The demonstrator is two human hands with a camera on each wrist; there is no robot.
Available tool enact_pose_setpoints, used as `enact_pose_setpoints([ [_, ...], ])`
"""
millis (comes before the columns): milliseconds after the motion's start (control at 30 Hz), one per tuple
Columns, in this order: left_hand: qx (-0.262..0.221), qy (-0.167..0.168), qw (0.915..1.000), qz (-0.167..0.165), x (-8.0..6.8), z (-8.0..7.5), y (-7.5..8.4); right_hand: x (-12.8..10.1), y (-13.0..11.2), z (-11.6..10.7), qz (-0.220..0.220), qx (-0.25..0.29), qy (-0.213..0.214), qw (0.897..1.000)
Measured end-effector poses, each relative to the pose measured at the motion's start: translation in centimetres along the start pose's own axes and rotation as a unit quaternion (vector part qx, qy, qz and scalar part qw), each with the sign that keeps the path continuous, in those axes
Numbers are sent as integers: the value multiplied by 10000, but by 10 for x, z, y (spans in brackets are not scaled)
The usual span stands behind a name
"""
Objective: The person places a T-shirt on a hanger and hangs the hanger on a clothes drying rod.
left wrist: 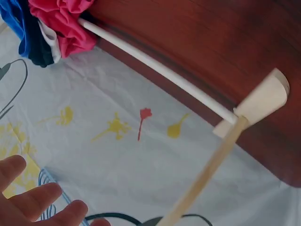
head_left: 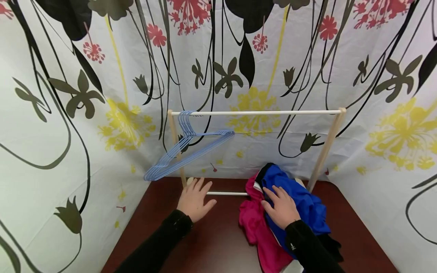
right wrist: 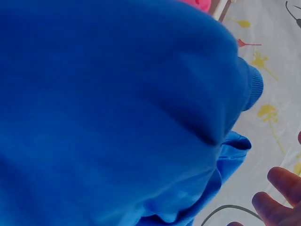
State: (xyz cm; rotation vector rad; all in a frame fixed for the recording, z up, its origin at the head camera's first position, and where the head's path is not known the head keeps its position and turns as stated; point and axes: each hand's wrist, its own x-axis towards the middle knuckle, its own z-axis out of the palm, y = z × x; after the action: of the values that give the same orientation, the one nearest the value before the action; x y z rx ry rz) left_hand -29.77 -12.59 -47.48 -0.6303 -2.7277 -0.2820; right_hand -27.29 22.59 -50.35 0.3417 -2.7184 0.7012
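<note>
A pile of clothes lies on the dark wooden table (head_left: 222, 242), with a blue garment (head_left: 304, 204) on top, a pink one (head_left: 252, 222) beneath and something black (head_left: 332, 244) at the right. My right hand (head_left: 277, 200) rests flat on the blue garment with its fingers spread. In the right wrist view the blue garment (right wrist: 117, 113) fills the frame, with fingertips (right wrist: 282, 193) at the lower right. My left hand (head_left: 196, 191) is open over the table, just before the rack's lower rod (head_left: 227, 193), and holds nothing. Its fingers (left wrist: 33, 202) show in the left wrist view.
A small wooden clothes rack with a white top rod (head_left: 256, 112) stands at the back of the table. Several blue hangers (head_left: 187, 146) hang at its left end. The rack's foot (left wrist: 263, 99) and lower rod (left wrist: 155, 66) sit by the table's far edge. A flowered curtain (head_left: 68, 113) surrounds the table.
</note>
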Motion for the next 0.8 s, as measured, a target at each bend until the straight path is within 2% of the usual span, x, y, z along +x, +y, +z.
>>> enact_pose_setpoints([
  [133,253,435,9985,225,0,-10,-9,-5,4,2,-60,73,80,9999],
  [333,507,1418,9879,377,20,-41,-24,-7,9,1,-145,29,107,9998],
  [467,510,1872,9810,92,37,-60,-36,-7,14,-1,-65,-2,109,9999],
  [600,585,2171,9740,-289,47,-69,-50,-7,16,-2,-7,-20,97,10000],
  [800,540,2312,9680,-812,51,-73,-66,-10,18,-1,78,-33,71,9999],
])
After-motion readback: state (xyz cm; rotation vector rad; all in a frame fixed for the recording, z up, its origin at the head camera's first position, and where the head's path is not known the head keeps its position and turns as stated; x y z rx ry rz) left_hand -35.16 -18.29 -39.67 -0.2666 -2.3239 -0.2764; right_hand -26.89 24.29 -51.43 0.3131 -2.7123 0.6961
